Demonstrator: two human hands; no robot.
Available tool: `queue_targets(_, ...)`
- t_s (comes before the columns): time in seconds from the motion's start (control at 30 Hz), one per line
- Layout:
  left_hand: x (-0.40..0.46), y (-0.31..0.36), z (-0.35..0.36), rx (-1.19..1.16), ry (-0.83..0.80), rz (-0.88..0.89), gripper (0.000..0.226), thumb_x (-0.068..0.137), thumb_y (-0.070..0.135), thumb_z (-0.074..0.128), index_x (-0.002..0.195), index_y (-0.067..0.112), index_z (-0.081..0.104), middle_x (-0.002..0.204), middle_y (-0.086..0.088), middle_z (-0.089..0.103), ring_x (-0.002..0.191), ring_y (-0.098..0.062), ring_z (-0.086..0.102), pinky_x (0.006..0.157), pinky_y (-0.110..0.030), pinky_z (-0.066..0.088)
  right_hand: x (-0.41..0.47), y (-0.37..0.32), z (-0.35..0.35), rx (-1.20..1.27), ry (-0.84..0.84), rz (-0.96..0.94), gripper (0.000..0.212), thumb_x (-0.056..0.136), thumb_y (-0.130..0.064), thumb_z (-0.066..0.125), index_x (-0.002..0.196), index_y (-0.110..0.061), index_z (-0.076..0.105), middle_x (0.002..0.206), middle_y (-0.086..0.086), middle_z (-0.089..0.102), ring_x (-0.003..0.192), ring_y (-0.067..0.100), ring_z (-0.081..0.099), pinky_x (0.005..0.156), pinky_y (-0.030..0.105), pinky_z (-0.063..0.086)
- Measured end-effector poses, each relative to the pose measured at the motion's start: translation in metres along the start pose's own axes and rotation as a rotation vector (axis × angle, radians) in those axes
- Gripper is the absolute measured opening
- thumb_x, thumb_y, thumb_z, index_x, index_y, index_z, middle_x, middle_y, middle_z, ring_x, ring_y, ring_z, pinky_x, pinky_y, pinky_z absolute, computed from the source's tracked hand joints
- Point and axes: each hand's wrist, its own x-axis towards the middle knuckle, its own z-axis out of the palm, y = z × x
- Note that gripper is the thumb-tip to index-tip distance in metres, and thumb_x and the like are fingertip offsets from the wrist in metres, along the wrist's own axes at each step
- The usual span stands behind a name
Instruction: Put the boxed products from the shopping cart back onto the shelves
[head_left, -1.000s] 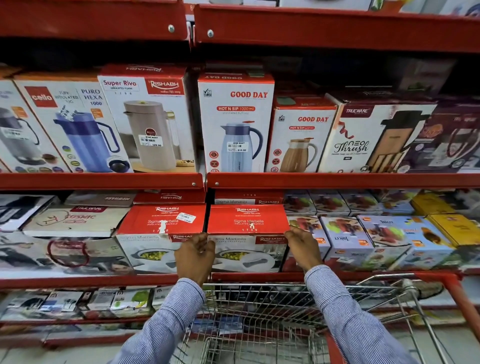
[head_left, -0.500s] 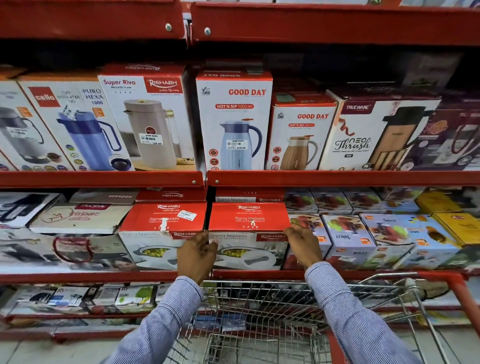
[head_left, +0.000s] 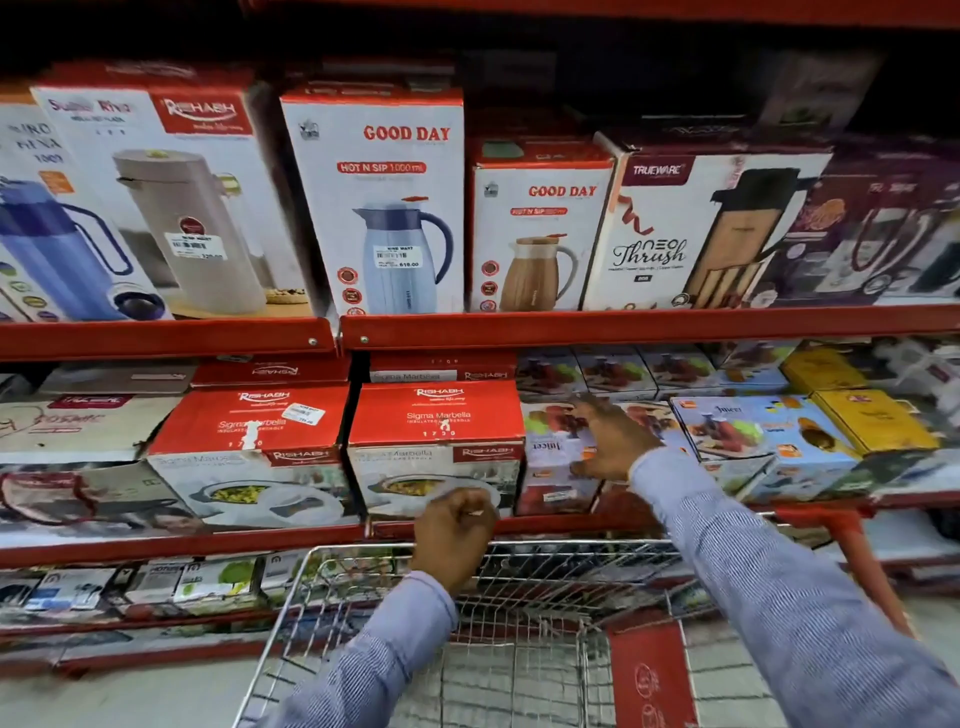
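A red and white Sigma Marbella box (head_left: 436, 423) stands on the middle shelf (head_left: 260, 540) beside a matching box (head_left: 249, 431). My left hand (head_left: 453, 535) hovers in front of that box's lower face, fingers curled, holding nothing. My right hand (head_left: 613, 441) is spread open over the Juicer boxes (head_left: 558, 467) just right of it; whether it touches them is unclear. The wire shopping cart (head_left: 519, 623) is below both arms, and no box shows in its visible part.
The upper shelf (head_left: 623, 325) carries tall flask boxes, among them a Good Day box (head_left: 379, 197) and a Trueware box (head_left: 691, 228). Yellow boxes (head_left: 872, 421) lie at the right of the middle shelf. A lower shelf holds small packs (head_left: 208, 582). The cart's red handle (head_left: 852, 551) is at the right.
Both hands have let go of the Sigma Marbella box. The left hand dropped back in front of it; the right hand moved right over the Juicer boxes. The view shifted closer and downward.
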Motion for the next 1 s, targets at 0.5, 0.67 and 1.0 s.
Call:
queue_targets(0.5, 0.018, 0.025, 0.082, 0.031, -0.106, -0.187, 0.028, 0.085, 0.026, 0.068, 0.112, 0.02, 0.068, 0.12, -0.006, 0.071, 0.109, -0.027, 0.066, 0.092, -0.029, 0.051, 0.026, 0.032, -0.006, -0.299, 0.014, -0.197, 0.121, 0.052, -0.061, 0.085, 0.148, -0.011, 0.032, 0.148, 0.011, 0.044, 0.132, 0.033, 0.049, 0.107, 0.038, 0.044)
queue_targets(0.67, 0.017, 0.025, 0.091, 0.026, -0.059, -0.229, 0.035, 0.082, 0.025, 0.071, 0.116, 0.019, 0.063, 0.118, -0.005, 0.071, 0.111, -0.028, 0.066, 0.094, -0.028, 0.051, 0.031, 0.035, -0.012, -0.352, 0.014, -0.232, 0.125, 0.048, -0.068, 0.082, 0.148, -0.009, 0.035, 0.148, 0.013, 0.042, 0.134, 0.033, 0.043, 0.112, 0.04, 0.037)
queue_targets(1.0, 0.016, 0.027, 0.089, 0.003, -0.054, -0.233, 0.034, 0.084, 0.022, 0.071, 0.116, 0.018, 0.062, 0.097, 0.007, 0.059, 0.088, -0.012, 0.055, 0.083, -0.019, 0.044, 0.023, 0.03, -0.017, -0.349, 0.003, -0.205, 0.117, 0.051, -0.064, 0.083, 0.146, -0.012, 0.039, 0.148, 0.011, 0.044, 0.134, 0.032, 0.043, 0.113, 0.039, 0.036)
